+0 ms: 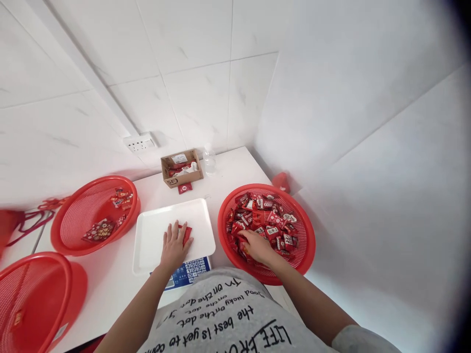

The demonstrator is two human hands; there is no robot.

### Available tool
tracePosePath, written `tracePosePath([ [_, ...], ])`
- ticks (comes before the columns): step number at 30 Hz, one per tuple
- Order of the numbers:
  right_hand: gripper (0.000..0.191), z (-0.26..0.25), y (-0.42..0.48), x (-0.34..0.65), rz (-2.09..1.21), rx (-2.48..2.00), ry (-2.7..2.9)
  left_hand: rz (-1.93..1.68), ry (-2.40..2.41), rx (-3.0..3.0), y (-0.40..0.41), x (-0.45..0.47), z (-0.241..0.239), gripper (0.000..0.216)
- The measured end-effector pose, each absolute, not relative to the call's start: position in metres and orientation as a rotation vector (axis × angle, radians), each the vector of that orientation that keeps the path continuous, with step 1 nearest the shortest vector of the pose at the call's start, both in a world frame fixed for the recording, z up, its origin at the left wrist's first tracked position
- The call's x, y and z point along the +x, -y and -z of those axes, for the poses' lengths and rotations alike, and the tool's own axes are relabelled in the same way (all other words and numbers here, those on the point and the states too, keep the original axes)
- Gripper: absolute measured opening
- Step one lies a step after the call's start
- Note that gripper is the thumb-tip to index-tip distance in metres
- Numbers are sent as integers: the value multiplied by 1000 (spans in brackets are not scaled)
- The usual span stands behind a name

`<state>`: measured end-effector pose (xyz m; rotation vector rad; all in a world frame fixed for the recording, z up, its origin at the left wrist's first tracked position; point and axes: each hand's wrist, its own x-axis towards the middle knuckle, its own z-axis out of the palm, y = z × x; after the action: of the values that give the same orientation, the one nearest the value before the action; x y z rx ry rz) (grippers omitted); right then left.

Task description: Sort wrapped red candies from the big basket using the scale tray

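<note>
My left hand (174,247) lies with fingers spread on the white tray (150,240) of a weighing scale. A small red packet (188,234) lies on that tray, partly under the index finger and thumb. Below the tray shows the scale's blue keypad (189,273). My right hand (257,246) reaches into a red mesh basket (308,245) full of small red wrapped candies (272,230). Its fingers are bent round a red candy packet (241,226) at the basket's left side; the fingertips are partly hidden among the wrappers.
A cardboard box (171,182) with red packets stands near the wall, a single packet (184,188) before it and a clear plastic bottle (209,159) beside it. Left are a red basket (68,223) with some packets and another red basket (68,294). A wall socket (140,142) is behind.
</note>
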<state>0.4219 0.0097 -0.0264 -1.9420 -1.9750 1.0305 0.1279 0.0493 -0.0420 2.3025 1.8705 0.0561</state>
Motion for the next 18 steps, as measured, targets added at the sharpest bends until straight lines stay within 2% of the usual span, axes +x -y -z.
tracePosePath([
  [5, 42, 27, -19, 432, -918, -2028, 1966, -48, -1946, 2252, -49, 132, 43, 56],
  [9, 40, 28, -29, 423, -813, -1924, 2019, -48, -1968, 2242, -49, 134, 42, 56],
  [18, 39, 59, -64, 406, -940, -1920, 2070, -19, -1981, 2235, -49, 133, 43, 56],
])
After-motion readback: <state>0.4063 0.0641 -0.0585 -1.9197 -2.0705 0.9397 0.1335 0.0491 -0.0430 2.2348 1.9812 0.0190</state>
